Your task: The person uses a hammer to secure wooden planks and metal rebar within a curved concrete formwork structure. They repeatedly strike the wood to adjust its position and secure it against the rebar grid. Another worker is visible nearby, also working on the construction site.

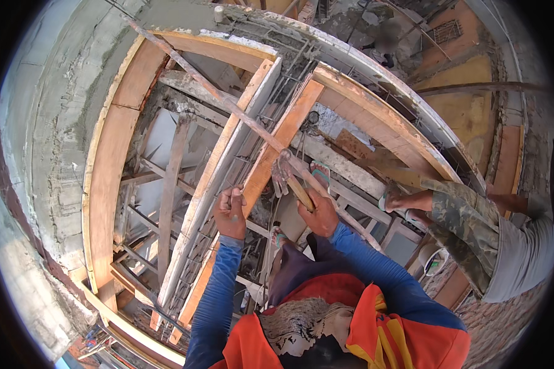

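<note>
Above the open beam formwork, we've got the right hand (319, 214) wrapped firmly around the handle of a hammer (301, 195), its head just right of the orange-brown plank (294, 120) in our view; at that plank's edge, our left hand (230, 212) has its fingers curled closed, and we can't tell whether it pinches anything. Beyond, we spot camouflage trousers (465, 215) on a co-worker to our right.
</note>
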A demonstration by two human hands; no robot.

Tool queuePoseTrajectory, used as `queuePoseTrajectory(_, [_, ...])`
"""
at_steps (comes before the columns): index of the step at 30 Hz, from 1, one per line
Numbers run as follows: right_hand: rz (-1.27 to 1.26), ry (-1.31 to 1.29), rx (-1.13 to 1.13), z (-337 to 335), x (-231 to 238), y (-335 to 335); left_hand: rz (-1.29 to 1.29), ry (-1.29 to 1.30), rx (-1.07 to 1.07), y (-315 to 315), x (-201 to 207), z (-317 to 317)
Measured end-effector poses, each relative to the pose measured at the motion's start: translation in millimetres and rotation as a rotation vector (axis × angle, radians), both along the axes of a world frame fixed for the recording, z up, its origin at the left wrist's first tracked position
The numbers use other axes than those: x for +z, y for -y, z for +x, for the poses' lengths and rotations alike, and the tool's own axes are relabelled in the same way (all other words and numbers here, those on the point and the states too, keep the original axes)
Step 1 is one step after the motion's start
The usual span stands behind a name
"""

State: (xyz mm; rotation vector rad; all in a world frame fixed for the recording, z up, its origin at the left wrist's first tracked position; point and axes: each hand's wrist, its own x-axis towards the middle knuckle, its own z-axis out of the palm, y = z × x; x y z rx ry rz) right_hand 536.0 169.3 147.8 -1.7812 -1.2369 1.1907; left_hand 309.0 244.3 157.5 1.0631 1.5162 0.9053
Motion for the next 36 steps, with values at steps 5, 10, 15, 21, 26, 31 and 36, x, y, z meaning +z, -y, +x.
queuePoseTrajectory(5, [-0.079,0.059,-0.271,83.7,-10.0,29.1,0.309,-0.109,-0.109,-116.5,-42.3,94.4])
queuePoseTrajectory(10, [-0.058,0.071,-0.396,117.8,-23.6,52.3,0.566,-0.243,-0.055,-237.7,-93.3,160.6])
queuePoseTrajectory(15, [-0.134,0.072,-0.423,128.7,-14.7,21.0,0.563,-0.275,-0.083,-321.7,-149.5,188.0])
queuePoseTrajectory(21, [-0.109,0.101,-0.366,136.6,-40.1,-10.6,0.650,-0.431,-0.112,-353.4,-184.3,192.3])
queuePoseTrajectory(26, [-0.113,-0.006,-0.345,143.1,-57.3,-68.8,0.588,-0.436,-0.147,-349.3,-177.8,193.0])
queuePoseTrajectory(31, [-0.101,-0.345,-0.442,130.7,-52.5,-138.4,0.669,-0.496,-0.196,-352.9,-177.9,192.4])
queuePoseTrajectory(36, [0.023,-0.658,-0.540,108.3,-71.7,-190.5,0.764,-0.553,-0.226,-356.6,-174.2,192.1])
